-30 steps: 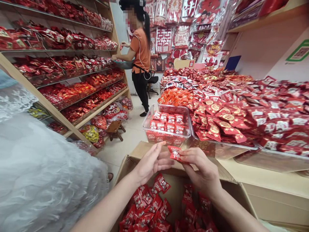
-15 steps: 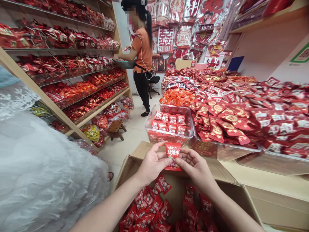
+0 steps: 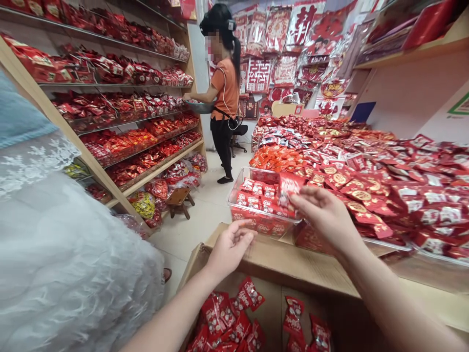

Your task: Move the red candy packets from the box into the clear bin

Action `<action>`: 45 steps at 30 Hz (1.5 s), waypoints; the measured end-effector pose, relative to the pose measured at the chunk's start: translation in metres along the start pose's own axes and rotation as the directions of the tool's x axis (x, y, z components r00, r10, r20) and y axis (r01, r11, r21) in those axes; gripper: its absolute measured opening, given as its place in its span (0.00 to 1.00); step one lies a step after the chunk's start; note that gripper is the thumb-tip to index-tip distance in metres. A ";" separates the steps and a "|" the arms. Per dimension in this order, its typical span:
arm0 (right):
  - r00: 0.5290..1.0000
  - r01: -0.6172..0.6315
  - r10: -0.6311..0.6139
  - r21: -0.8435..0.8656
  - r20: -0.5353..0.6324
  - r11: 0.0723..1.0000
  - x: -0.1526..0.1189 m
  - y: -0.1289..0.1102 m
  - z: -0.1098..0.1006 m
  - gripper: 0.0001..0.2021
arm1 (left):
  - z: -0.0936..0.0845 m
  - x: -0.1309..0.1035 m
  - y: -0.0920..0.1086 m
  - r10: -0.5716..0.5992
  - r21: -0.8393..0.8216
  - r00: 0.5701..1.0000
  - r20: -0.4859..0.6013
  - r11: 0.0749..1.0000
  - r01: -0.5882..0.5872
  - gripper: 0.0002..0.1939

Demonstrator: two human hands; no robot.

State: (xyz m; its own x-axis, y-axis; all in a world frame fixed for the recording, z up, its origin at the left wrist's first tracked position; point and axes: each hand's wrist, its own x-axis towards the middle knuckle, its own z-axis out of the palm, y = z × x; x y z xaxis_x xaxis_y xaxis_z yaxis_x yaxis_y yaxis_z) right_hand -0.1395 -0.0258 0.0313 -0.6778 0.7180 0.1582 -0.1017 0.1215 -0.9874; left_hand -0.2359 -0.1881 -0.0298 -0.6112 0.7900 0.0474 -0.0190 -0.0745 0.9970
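My right hand point(image 3: 326, 215) pinches a red candy packet point(image 3: 290, 188) with white lettering at its edge. It is slightly blurred and held over the right side of a clear plastic bin point(image 3: 264, 217), where similar red packets stand in rows. My left hand point(image 3: 230, 247) holds nothing; its fingers are loosely bent, with a gap to the thumb, above the far rim of a cardboard box point(image 3: 252, 281). Inside the box lie loose red candy packets point(image 3: 223, 318), heaped mostly on the left, with several more point(image 3: 294, 315) on the right.
More clear bins heaped with red packets point(image 3: 361, 188) fill the counter to the right. Packed shelves point(image 3: 120, 107) line the left wall. Past a small wooden stool point(image 3: 179, 201) stands a person in an orange top point(image 3: 226, 90). White lacy fabric point(image 3: 73, 254) bulges at the near left.
My right hand has carried the packet forward and right, from between both hands to above the clear bin. My left hand has let go of it. The view has shifted slightly.
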 end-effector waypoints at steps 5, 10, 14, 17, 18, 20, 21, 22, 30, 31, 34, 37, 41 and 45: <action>0.978 -0.133 0.195 -0.517 0.068 0.846 0.073 0.011 0.044 0.23 | -0.012 0.008 -0.017 -0.041 0.124 0.999 0.013 0.992 0.039 0.15; 0.942 -0.084 0.283 -0.689 0.181 0.720 0.091 0.032 0.086 0.12 | -0.011 0.004 -0.021 0.036 0.242 0.998 0.057 0.969 -0.049 0.15; 0.910 0.012 0.319 -0.784 0.266 0.620 0.088 0.029 0.096 0.07 | -0.012 0.002 -0.020 0.054 0.327 0.996 0.075 0.942 -0.076 0.14; 0.915 0.093 0.292 -0.851 0.278 0.517 0.087 0.028 0.098 0.07 | -0.013 0.003 -0.019 0.059 0.342 0.994 0.090 0.936 -0.086 0.13; 0.918 0.121 0.279 -0.868 0.283 0.482 0.087 0.028 0.099 0.08 | -0.014 0.004 -0.019 0.056 0.341 0.994 0.094 0.936 -0.085 0.13; 0.917 0.173 0.261 -0.890 0.302 0.421 0.089 0.028 0.098 0.09 | -0.014 0.004 -0.018 0.047 0.342 0.994 0.099 0.936 -0.079 0.13; 0.915 0.198 0.255 -0.897 0.314 0.396 0.090 0.028 0.096 0.09 | -0.014 0.004 -0.018 0.042 0.345 0.994 0.100 0.935 -0.075 0.13; 0.911 0.220 0.251 -0.901 0.327 0.373 0.091 0.027 0.095 0.10 | -0.015 0.003 -0.019 0.038 0.350 0.994 0.099 0.934 -0.071 0.13; 0.858 0.405 0.226 -0.879 0.461 0.252 0.096 0.029 0.073 0.14 | -0.022 0.010 0.002 0.353 0.430 0.936 0.012 0.843 -0.324 0.11; 0.845 0.432 0.228 -0.869 0.483 0.242 0.094 0.031 0.071 0.15 | -0.025 0.018 0.011 0.461 0.513 0.887 0.021 0.757 -0.405 0.11; 0.831 0.480 0.208 -0.855 0.515 0.197 0.089 0.039 0.069 0.15 | -0.031 0.055 0.042 0.451 0.778 0.865 0.219 0.455 -0.433 0.14; 0.841 0.482 0.194 -0.862 0.505 0.155 0.088 0.041 0.067 0.16 | -0.031 0.096 0.061 0.128 0.943 0.955 0.268 0.168 -0.287 0.12; 0.860 0.446 0.216 -0.887 0.462 0.121 0.091 0.038 0.063 0.15 | -0.024 0.128 0.068 -0.042 0.967 0.967 0.250 0.063 -0.248 0.10; 0.867 0.430 0.218 -0.894 0.448 0.125 0.091 0.035 0.062 0.13 | -0.019 0.139 0.066 -0.131 0.958 0.951 0.280 -0.023 -0.286 0.09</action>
State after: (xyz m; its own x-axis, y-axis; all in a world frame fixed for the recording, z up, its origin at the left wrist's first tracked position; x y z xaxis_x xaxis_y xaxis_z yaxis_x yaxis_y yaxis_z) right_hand -0.2497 0.0007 0.0103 -0.9360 0.3424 -0.0822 0.3468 0.9367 -0.0472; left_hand -0.3369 -0.0942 0.0413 -0.3569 0.9316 -0.0681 0.9331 0.3590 0.0214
